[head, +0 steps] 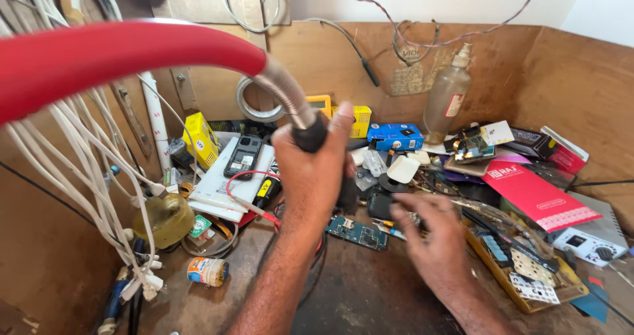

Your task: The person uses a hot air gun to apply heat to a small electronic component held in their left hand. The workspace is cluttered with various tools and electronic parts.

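**Left hand grips the lamp neck over a cluttered repair surface**

The left hand (316,170) is closed around the black collar of a flexible metal gooseneck (285,97), which runs up into a red tube (119,51). The right hand (429,233) hovers low, fingers loosely curled and holding nothing I can make out, just beside a green circuit board (357,233) lying on the dark surface (370,295). A black keypad phone (243,155) rests on white paper behind the left hand.

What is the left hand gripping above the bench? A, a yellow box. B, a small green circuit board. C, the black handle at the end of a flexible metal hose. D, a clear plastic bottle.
C: the left hand wraps the black handle ending the flexible metal hose.
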